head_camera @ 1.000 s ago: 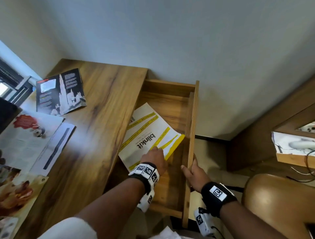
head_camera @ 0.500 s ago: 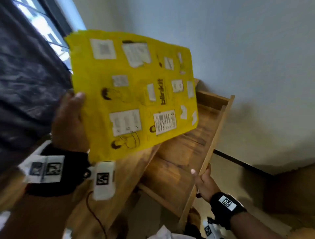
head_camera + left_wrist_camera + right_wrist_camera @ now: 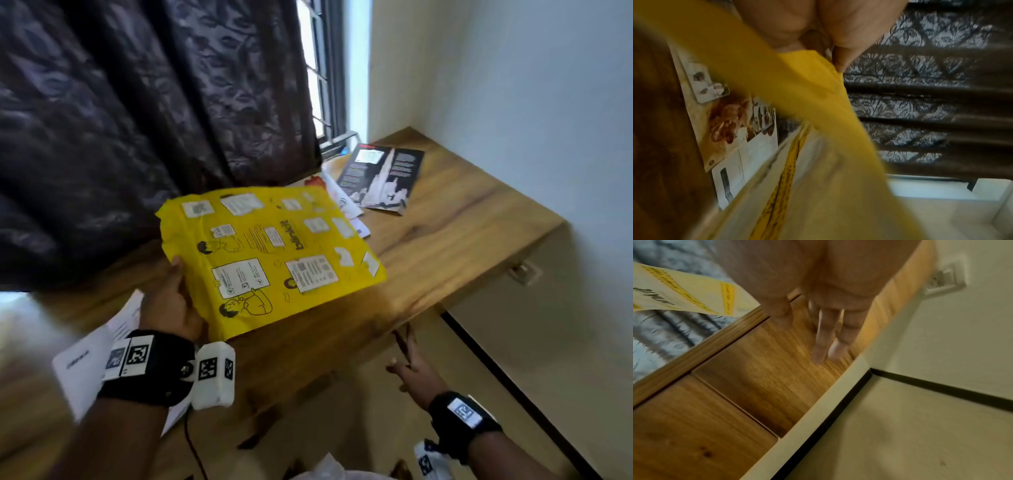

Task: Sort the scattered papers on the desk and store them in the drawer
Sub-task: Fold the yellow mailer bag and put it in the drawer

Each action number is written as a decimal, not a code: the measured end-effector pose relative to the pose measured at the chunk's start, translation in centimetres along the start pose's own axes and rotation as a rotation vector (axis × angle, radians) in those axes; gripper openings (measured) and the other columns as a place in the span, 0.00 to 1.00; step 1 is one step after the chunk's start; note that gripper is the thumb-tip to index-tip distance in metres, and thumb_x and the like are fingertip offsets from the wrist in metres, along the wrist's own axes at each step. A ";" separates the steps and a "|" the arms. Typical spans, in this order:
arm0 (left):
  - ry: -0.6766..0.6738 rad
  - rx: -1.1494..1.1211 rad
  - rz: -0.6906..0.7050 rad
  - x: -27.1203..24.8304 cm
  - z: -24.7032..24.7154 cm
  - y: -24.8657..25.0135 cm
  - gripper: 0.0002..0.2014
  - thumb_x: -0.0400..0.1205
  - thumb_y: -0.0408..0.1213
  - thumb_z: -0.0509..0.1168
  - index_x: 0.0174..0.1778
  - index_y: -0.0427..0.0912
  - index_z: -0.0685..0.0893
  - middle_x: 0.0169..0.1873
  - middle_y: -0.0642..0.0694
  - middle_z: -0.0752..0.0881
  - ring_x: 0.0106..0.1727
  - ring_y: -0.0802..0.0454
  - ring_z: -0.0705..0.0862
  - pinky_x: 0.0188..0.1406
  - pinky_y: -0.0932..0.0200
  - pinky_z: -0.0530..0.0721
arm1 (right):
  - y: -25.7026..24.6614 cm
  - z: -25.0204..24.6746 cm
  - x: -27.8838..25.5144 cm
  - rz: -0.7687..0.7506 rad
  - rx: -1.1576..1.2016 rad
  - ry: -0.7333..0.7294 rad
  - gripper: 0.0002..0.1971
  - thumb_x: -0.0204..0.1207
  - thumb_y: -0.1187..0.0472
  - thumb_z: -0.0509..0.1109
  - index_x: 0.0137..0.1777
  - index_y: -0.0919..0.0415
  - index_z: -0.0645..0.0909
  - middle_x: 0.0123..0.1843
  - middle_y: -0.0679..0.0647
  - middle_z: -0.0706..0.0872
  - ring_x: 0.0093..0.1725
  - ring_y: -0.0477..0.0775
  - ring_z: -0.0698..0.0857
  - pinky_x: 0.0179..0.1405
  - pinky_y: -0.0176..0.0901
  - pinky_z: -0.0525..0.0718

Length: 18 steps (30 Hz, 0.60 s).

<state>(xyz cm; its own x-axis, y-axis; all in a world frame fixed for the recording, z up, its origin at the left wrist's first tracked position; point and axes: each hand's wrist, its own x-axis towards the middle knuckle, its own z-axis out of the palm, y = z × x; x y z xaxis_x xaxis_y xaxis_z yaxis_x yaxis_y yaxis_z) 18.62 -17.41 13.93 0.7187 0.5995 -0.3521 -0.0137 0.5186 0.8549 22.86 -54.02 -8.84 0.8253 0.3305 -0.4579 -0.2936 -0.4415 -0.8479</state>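
My left hand [image 3: 171, 301] grips a yellow paper bag [image 3: 274, 253] by its near-left edge and holds it tilted above the wooden desk [image 3: 462, 233]. In the left wrist view the thumb pinches the bag [image 3: 797, 91], blurred. My right hand [image 3: 411, 370] hangs low at the desk's front, fingers straight, holding nothing. The right wrist view shows the right hand [image 3: 826, 331] with fingertips at the wooden drawer front [image 3: 748, 378], which sits flush under the desk edge. The bag's striped white underside [image 3: 684, 293] shows above.
A black brochure [image 3: 380, 178] lies at the desk's far end, beside white sheets. Magazine pages [image 3: 729, 123] and a white sheet [image 3: 82, 373] lie under and left of the bag. A dark curtain [image 3: 137, 120] hangs behind the desk. A wall socket [image 3: 524, 272] sits right.
The left hand lifted the yellow bag out of the open drawer and swung it left over the desk. The drawer went in; the right hand left its edge and opened.
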 end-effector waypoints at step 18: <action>-0.174 -0.051 0.499 -6.1 -8.1 10.2 0.22 0.64 0.54 0.81 0.48 0.49 0.84 0.49 0.47 0.89 0.49 0.49 0.88 0.48 0.48 0.89 | -28.1 17.5 -1.6 -0.803 -0.590 -0.313 0.35 0.77 0.54 0.74 0.83 0.47 0.67 0.78 0.49 0.77 0.72 0.52 0.80 0.68 0.44 0.82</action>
<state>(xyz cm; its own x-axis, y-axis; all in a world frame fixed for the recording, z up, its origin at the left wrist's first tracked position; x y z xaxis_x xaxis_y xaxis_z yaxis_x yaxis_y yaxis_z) 8.49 -10.84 21.72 0.7207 0.6733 0.1652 -0.4143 0.2272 0.8813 21.33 -27.51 11.08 0.4870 0.8711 0.0624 0.6379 -0.3060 -0.7067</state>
